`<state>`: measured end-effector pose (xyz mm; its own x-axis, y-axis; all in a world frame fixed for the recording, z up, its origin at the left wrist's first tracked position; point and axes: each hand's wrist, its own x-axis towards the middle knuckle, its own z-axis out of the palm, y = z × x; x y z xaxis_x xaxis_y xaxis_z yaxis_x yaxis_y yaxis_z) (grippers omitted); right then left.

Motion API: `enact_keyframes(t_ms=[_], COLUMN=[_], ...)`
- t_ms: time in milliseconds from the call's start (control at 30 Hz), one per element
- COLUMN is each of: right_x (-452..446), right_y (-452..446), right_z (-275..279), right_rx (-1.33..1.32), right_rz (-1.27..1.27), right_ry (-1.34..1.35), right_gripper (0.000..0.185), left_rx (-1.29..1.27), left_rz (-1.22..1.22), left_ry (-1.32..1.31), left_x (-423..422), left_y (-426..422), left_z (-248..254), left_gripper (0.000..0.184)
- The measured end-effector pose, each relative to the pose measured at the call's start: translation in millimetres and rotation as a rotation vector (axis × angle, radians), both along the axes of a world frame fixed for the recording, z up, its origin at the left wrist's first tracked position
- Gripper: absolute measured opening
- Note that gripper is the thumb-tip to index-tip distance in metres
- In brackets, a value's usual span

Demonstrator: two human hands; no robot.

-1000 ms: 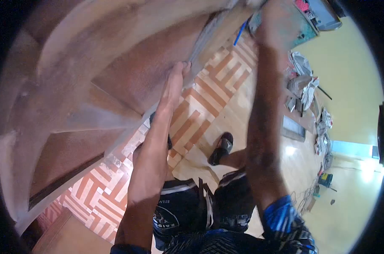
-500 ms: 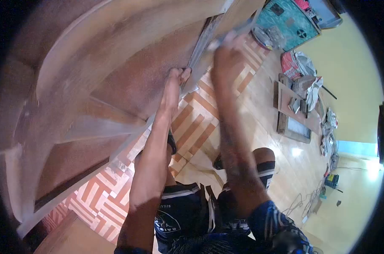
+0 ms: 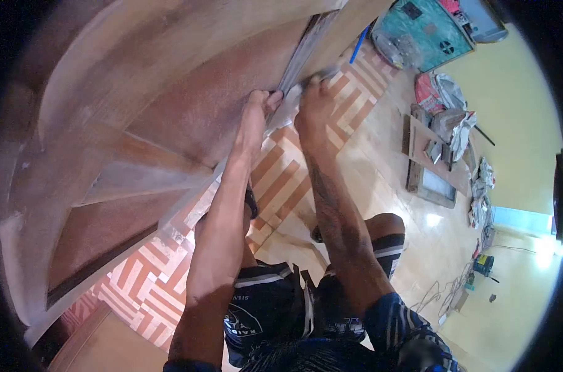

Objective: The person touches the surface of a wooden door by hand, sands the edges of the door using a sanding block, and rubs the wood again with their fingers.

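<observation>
Two bare hands work at the long edge of a large wooden panel (image 3: 201,80), which fills the left part of the view and has curved raised trim around reddish-brown inset areas. It stands tilted across the view, with a dark, worn strip (image 3: 303,49) along its upper right edge.

The left hand (image 3: 264,100) is at that edge, near the lower end of the strip, its fingers curled closely onto the panel's edge. The right hand (image 3: 315,96) is just to the right of the same edge, close beside the left hand. Its fingers are bent in and narrow; something pale shows near them, but blur hides what it is and whether they grip it.

Below and to the right of the panel lies a floor (image 3: 281,186) with brown and cream tiles, plainer farther right. The person's dark shorts (image 3: 263,304) with pale stripes show below the hands, to the right of the panel's lower part. Beneath the panel's lower left corner is a brown board (image 3: 111,344).

Well to the right of the panel's top are a blue stick (image 3: 359,44), a green board (image 3: 427,37) with a dark round mark, and clear plastic (image 3: 405,51). Farther down on that side come a red and white bag (image 3: 429,93), crumpled sacks (image 3: 460,133), a flat board (image 3: 421,142) bearing small grey blocks (image 3: 433,150), and a black rod (image 3: 484,136). Beyond them stands a yellow wall (image 3: 517,118).
</observation>
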<state>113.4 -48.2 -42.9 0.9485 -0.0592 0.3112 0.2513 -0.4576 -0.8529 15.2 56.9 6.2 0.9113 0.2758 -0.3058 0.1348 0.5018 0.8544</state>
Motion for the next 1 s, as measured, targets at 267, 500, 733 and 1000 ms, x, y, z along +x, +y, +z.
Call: enact_keyframes(t_ms=[267,500,733,1000], right_x=[-8.5,-18.0,23.3,-13.4], right_y=[16.2,20.4,7.7,26.2], right_z=[236.7,-49.6,226.7,79.1], right_rx=[-0.513,0.349,-0.364,-0.215], right_rz=[-0.365,-0.121,-0.241,-0.235], right_ry=[-0.952,-0.028,-0.900,-0.840], right_gripper=[0.040,0.042,0.041,0.050], left_rx=[-0.029,-0.007,0.010,0.003], left_rz=[0.046,0.031,-0.051,0.014], left_ry=[-0.071,-0.006,-0.043,-0.048], left_x=[1.8,1.9,5.3,9.1], left_y=[-7.1,0.7,1.9,2.0], left_z=[-15.3,-12.9,-30.3,-24.7], left_gripper=[0.051,0.049,0.039,0.041])
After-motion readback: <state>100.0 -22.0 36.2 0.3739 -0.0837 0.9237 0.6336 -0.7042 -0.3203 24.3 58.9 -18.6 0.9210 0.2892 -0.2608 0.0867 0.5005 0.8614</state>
